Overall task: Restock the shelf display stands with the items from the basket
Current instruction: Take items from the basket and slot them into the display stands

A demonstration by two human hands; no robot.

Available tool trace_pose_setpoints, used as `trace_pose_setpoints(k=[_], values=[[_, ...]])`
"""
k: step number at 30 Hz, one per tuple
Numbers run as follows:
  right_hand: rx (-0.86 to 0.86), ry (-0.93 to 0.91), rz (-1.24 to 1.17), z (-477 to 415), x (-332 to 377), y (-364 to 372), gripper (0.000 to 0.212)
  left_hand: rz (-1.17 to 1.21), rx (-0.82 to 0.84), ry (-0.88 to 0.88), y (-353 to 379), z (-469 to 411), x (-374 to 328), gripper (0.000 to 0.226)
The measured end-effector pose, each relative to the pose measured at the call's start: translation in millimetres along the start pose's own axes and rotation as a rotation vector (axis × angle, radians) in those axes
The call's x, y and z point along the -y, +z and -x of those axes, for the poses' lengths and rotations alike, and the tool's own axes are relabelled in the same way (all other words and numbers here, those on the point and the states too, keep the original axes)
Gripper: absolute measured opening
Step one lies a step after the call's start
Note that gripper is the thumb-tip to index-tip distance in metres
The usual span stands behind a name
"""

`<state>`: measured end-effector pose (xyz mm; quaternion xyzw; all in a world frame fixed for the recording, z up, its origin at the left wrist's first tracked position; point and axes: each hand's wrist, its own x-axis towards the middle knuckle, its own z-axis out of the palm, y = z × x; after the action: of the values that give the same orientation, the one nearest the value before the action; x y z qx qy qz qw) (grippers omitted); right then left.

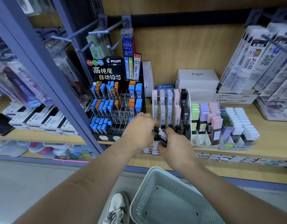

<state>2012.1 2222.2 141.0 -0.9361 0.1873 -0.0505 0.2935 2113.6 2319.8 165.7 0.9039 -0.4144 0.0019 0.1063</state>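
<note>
Both my hands meet at the front of a white tiered display stand (189, 101) holding pastel and black lead cases. My left hand (140, 126) and my right hand (175, 141) together grip a small bundle of black lead cases (162, 137) at the stand's lowest front row. To the left stands a black Pilot display stand (118, 102) with blue and orange lead cases and several bare clear slots. The pale perforated basket (157, 183) sits low at the bottom centre; I see nothing inside it.
A cardboard tray of pastel and white cases (223, 125) stands right of the white stand. White Pilot boxes (197, 80) sit behind. Hanging refill packs (259, 62) fill the right. A blue metal upright (42, 65) crosses the left. My shoe (117, 207) is beside the basket.
</note>
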Motion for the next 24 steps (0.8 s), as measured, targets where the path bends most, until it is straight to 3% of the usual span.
trace_pose_setpoints(k=[9, 13, 15, 17, 19, 21, 24], values=[[-0.054, -0.020, 0.010, -3.3, -1.2, -5.8, 0.012, -0.015, -0.035, -0.005, 0.9, -3.0, -1.8, 0.026], [-0.167, 0.053, -0.353, -12.2, -6.7, -33.0, 0.019, 0.003, -0.020, -0.010, -4.0, -4.1, 1.6, 0.027], [-0.149, 0.146, -0.614, -15.3, -10.7, -55.7, 0.017, 0.162, -0.099, -0.073, -12.5, -6.1, 0.4, 0.019], [-0.025, 0.246, -0.780, -13.6, -15.6, -70.7, 0.016, 0.533, -0.136, -0.217, -26.3, -8.3, -3.7, 0.015], [0.103, 0.293, -0.818, -11.2, -19.5, -73.6, 0.014, 0.940, -0.062, -0.297, -37.3, -7.2, -8.9, 0.020], [0.206, 0.296, -0.860, -9.0, -20.7, -71.5, 0.012, 1.042, 0.032, -0.275, -39.9, -4.1, -16.2, 0.018], [0.258, 0.374, -0.998, -7.6, -19.1, -71.8, 0.008, 1.008, 0.005, -0.265, -37.0, -3.3, -25.3, 0.013]])
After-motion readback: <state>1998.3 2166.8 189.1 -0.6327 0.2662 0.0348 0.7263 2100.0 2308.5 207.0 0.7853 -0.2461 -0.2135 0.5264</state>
